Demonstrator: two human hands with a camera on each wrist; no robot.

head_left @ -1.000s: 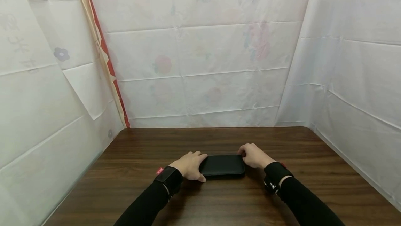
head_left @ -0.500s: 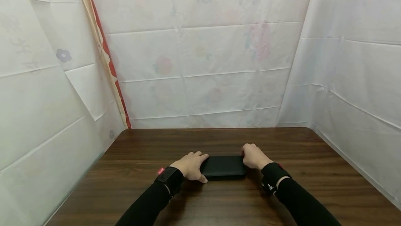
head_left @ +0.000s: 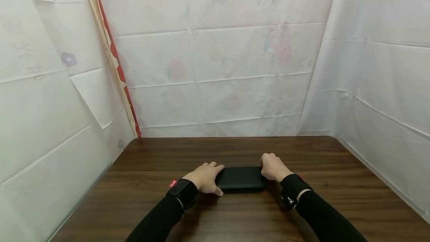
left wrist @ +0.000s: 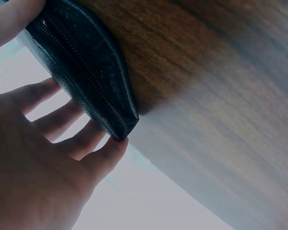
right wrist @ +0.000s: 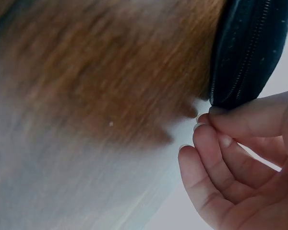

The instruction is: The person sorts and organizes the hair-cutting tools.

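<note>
A black zip wallet lies flat on the wooden table, its zipper track running along the edge. At its left end, my left hand holds it, thumb at the near corner and fingers at the far side. The left wrist view shows those fingertips against the wallet, its zipper closed along the visible stretch. My right hand is at the far right corner. In the right wrist view, thumb and index finger of the right hand pinch at the wallet's corner; any zipper pull there is hidden by the fingertips.
The dark brown wood-grain table extends around the wallet on all sides. White printed sheets hang behind it and along both sides, close to the table's edges. A red-and-cream strip runs down the left rear corner.
My right hand has shifted slightly right at the wallet's right end, its fingers drawn in more closely. The left hand keeps its hold, and the wallet stays almost in place.
</note>
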